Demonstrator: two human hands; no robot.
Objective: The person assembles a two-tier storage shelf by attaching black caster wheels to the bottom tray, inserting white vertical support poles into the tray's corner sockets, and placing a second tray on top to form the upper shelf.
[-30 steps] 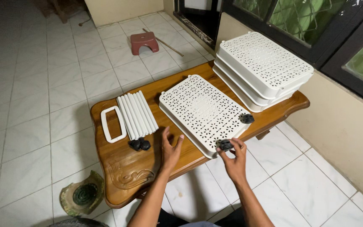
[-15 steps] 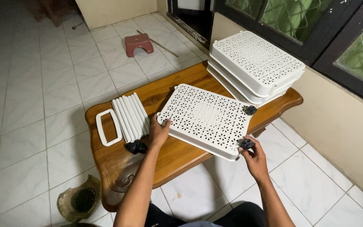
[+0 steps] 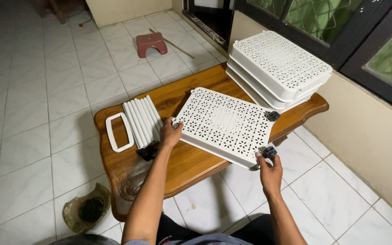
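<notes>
**Perforated white tray held at two opposite corners over a wooden table**

Perforated white tray (image 3: pixel 225 124), flat and rectangular, tilted slightly off the wooden table (image 3: pixel 191 165), spanning the middle of the top toward its near edge, near right corner overhanging that edge. Left hand (image 3: pixel 170 134) at the tray's left corner, fingers curled over the rim, thumb underneath or behind, not clearly visible. Right hand (image 3: pixel 268 170) at the near right corner, fingertips pinching a black caster wheel (image 3: pixel 269 152) seated there. Second black caster (image 3: pixel 273 116) at the far right corner.

Handling, by judgement: thin moulded plastic, light, fairly stiff but liable to flex across the long span; perforated face brittle under point load; smooth rim somewhat slippery. Best grip at rim and corners, both sides at once, as shown; casters possibly only pushed in, hence poor handles.

Surroundings: stack of similar white trays (image 3: pixel 277 68) at the far right corner of the table; row of white tubes (image 3: pixel 142 120) and white rectangular handle (image 3: pixel 119 131) toward the left edge; loose black casters (image 3: pixel 147 152) just beside the left wrist. Red stool (image 3: pixel 151 43) on the tiled floor beyond.
</notes>
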